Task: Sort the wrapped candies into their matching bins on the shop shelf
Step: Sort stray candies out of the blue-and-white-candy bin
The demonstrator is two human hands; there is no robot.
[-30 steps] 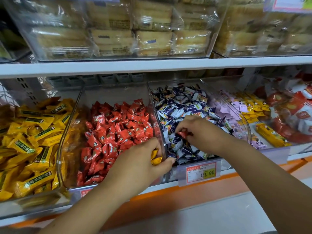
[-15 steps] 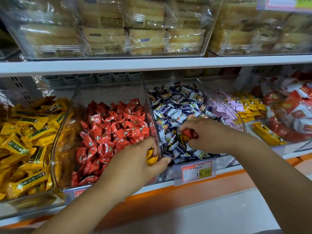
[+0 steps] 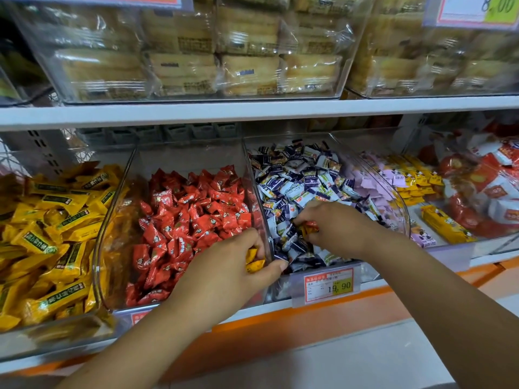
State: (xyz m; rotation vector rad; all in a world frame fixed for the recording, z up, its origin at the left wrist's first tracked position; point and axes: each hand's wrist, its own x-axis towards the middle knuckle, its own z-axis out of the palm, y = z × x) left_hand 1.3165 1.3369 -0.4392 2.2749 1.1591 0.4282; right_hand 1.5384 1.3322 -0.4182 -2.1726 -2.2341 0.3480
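My left hand [image 3: 224, 273] grips yellow wrapped candies [image 3: 254, 262] at the front right corner of the clear bin of red candies [image 3: 191, 217]. My right hand [image 3: 334, 226] reaches into the neighbouring clear bin of blue-and-white candies [image 3: 297, 178] and pinches a red and a yellow wrapped candy [image 3: 309, 228] just above that pile. A bin of yellow candies [image 3: 47, 237] stands at the far left. The clear divider wall [image 3: 259, 209] rises between my two hands.
Further right are a bin of pink and yellow packets [image 3: 404, 181] and one of red-and-white packets [image 3: 486, 189]. A price tag [image 3: 327, 284] hangs on the shelf's front edge. The upper shelf [image 3: 252, 110] carries clear boxes of wrapped cakes [image 3: 196, 54].
My right hand has lifted slightly out of the blue-and-white pile with a red candy in its fingers. My left hand has stayed at the red bin's corner, holding the yellow candies.
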